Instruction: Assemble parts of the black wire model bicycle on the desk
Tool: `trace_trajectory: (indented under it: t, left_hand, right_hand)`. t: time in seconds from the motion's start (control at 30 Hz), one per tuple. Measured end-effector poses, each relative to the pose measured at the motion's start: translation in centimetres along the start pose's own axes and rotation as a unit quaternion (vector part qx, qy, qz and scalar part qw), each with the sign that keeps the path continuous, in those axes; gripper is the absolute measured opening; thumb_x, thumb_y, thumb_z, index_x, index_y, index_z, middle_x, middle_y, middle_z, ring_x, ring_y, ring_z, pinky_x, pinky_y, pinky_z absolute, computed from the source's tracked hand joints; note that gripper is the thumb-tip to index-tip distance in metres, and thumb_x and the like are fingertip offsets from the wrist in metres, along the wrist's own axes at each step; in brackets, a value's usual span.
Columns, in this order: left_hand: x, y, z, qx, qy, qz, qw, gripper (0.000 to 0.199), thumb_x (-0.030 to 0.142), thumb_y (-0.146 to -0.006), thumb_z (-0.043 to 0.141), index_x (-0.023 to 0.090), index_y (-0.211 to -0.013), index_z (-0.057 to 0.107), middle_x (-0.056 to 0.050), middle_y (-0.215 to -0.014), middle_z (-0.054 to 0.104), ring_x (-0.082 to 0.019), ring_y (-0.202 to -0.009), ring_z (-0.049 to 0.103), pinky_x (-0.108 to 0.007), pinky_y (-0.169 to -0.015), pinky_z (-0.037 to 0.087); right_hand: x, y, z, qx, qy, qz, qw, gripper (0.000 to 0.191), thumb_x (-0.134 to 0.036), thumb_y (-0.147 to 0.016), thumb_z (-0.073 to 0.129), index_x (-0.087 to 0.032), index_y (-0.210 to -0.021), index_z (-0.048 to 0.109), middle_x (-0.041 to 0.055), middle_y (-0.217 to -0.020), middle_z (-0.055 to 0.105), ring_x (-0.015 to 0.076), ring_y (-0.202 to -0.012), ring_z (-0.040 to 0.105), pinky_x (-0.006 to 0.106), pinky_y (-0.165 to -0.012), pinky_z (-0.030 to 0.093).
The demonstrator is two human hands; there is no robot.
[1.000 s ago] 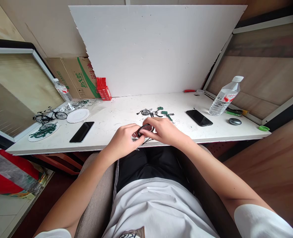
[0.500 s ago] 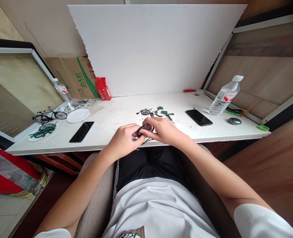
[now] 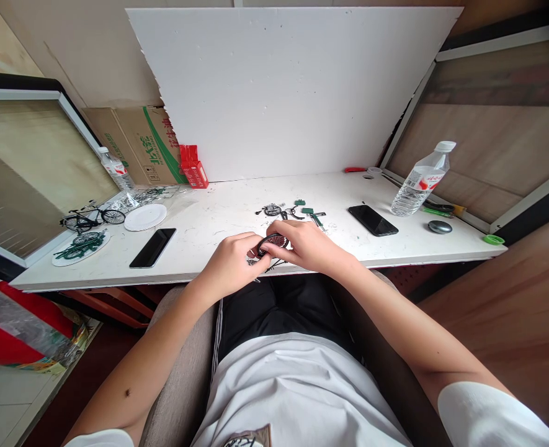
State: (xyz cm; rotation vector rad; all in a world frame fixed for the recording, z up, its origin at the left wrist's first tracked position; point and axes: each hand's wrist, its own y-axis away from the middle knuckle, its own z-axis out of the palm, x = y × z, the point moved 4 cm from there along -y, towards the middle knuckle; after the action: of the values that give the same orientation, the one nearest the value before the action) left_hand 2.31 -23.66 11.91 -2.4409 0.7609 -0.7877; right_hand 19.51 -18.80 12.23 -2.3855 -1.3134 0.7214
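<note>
Bare left hand (image 3: 232,264) pinches one side of a small black spoked wheel (image 3: 275,239), held over the white surface's (image 3: 209,242) near edge; bare right hand (image 3: 309,247) clamps the other. Uneven squeezing could bend thin spokes, or slip it loose. Beyond, small green plastic-looking pieces (image 3: 307,210): brushing knuckles could scatter them.

Wheel (image 3: 273,239) between hands (image 3: 230,259), over table (image 3: 223,211). Behind wheel: loose parts (image 3: 273,210). Left of it: model bicycle (image 3: 94,218). Right: bottle (image 3: 418,189).

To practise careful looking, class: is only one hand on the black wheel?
No, the left hand and right hand both grip the black wheel.
</note>
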Motion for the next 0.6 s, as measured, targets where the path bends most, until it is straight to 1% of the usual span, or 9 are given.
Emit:
trace_trajectory:
  t: [0.2, 0.27, 0.3, 0.33, 0.4, 0.47, 0.53, 0.57, 0.6]
  left_hand:
    - [0.0, 0.1, 0.1, -0.005, 0.016, -0.007, 1.000, 0.014, 0.021, -0.092, 0.066, 0.019, -0.079, 0.063, -0.001, -0.076, 0.066, -0.015, -0.070, 0.061, -0.029, -0.070, 0.047]
    - [-0.3, 0.1, 0.3, -0.009, 0.053, -0.029, 0.998, 0.010, 0.021, -0.091, 0.067, 0.018, -0.082, 0.066, -0.001, -0.077, 0.067, -0.014, -0.070, 0.062, -0.028, -0.069, 0.050]
    - [-0.5, 0.1, 0.5, -0.010, 0.082, -0.051, 0.995, 0.009, 0.022, -0.091, 0.067, 0.018, -0.083, 0.068, -0.001, -0.078, 0.068, -0.014, -0.069, 0.062, -0.027, -0.067, 0.051]
    - [-0.9, 0.0, 0.6, -0.013, 0.118, -0.079, 0.990, 0.010, 0.024, -0.090, 0.069, 0.017, -0.083, 0.069, -0.001, -0.078, 0.069, -0.014, -0.068, 0.063, -0.026, -0.065, 0.051]
    - [-1.7, -0.1, 1.0, -0.024, 0.200, -0.139, 0.970, 0.015, 0.029, -0.089, 0.072, 0.016, -0.081, 0.070, -0.002, -0.075, 0.070, -0.015, -0.067, 0.065, -0.025, -0.061, 0.051]
    - [-2.3, -0.3, 1.5, -0.054, 0.293, -0.177, 0.938, 0.020, 0.034, -0.086, 0.078, 0.015, -0.085, 0.074, -0.005, -0.079, 0.074, -0.018, -0.071, 0.070, -0.026, -0.063, 0.054]
    - [-2.8, -0.5, 1.8, -0.076, 0.351, -0.210, 0.909, 0.027, 0.039, -0.085, 0.080, 0.013, -0.092, 0.077, -0.008, -0.084, 0.078, -0.021, -0.075, 0.073, -0.029, -0.065, 0.057]
    - [-3.0, -0.6, 1.9, -0.072, 0.352, -0.216, 0.908, 0.028, 0.040, -0.085, 0.080, 0.013, -0.093, 0.078, -0.009, -0.086, 0.079, -0.021, -0.076, 0.074, -0.029, -0.066, 0.058]
    - [-3.2, -0.6, 1.8, -0.061, 0.335, -0.215, 0.915, 0.028, 0.040, -0.085, 0.080, 0.013, -0.092, 0.077, -0.009, -0.086, 0.079, -0.021, -0.076, 0.074, -0.029, -0.067, 0.058]
  right_hand:
    - [0.1, 0.0, 0.0, -0.006, 0.001, 0.004, 1.000, 0.035, -0.054, -0.108, 0.054, -0.021, -0.110, 0.064, 0.0072, -0.093, 0.075, 0.0208, -0.079, 0.067, 0.029, -0.070, 0.042]
    - [0.1, 0.0, 0.1, -0.007, 0.005, 0.005, 1.000, 0.035, -0.054, -0.108, 0.054, -0.021, -0.110, 0.065, 0.0073, -0.093, 0.075, 0.0208, -0.079, 0.067, 0.029, -0.070, 0.042]
    - [0.1, 0.0, 0.1, -0.008, 0.007, 0.006, 1.000, 0.035, -0.054, -0.108, 0.053, -0.020, -0.110, 0.065, 0.0074, -0.093, 0.075, 0.0208, -0.080, 0.067, 0.029, -0.070, 0.043]
    - [0.1, 0.0, 0.1, -0.007, 0.008, 0.006, 1.000, 0.035, -0.053, -0.108, 0.053, -0.020, -0.112, 0.065, 0.0074, -0.094, 0.075, 0.0209, -0.080, 0.068, 0.029, -0.071, 0.043]
    - [0.1, 0.0, 0.1, 0.002, 0.008, 0.005, 1.000, 0.035, -0.052, -0.109, 0.052, -0.021, -0.116, 0.065, 0.0071, -0.095, 0.076, 0.0210, -0.082, 0.068, 0.030, -0.072, 0.044]
    - [0.1, 0.0, 0.0, 0.015, 0.007, 0.001, 1.000, 0.036, -0.052, -0.109, 0.052, -0.021, -0.123, 0.063, 0.0066, -0.096, 0.076, 0.0212, -0.084, 0.069, 0.030, -0.073, 0.044]
    - [0.1, -0.1, -0.2, 0.029, 0.009, -0.001, 1.000, 0.038, -0.052, -0.109, 0.052, -0.021, -0.129, 0.061, 0.0067, -0.097, 0.076, 0.0218, -0.085, 0.069, 0.031, -0.074, 0.046]
    - [0.1, -0.1, -0.2, 0.035, 0.011, -0.001, 0.999, 0.039, -0.053, -0.109, 0.053, -0.021, -0.131, 0.061, 0.0070, -0.098, 0.076, 0.0223, -0.087, 0.070, 0.031, -0.076, 0.047]
    - [0.1, -0.1, -0.2, 0.038, 0.013, -0.002, 0.999, 0.039, -0.052, -0.109, 0.053, -0.021, -0.132, 0.061, 0.0075, -0.099, 0.076, 0.0229, -0.089, 0.070, 0.032, -0.077, 0.048]
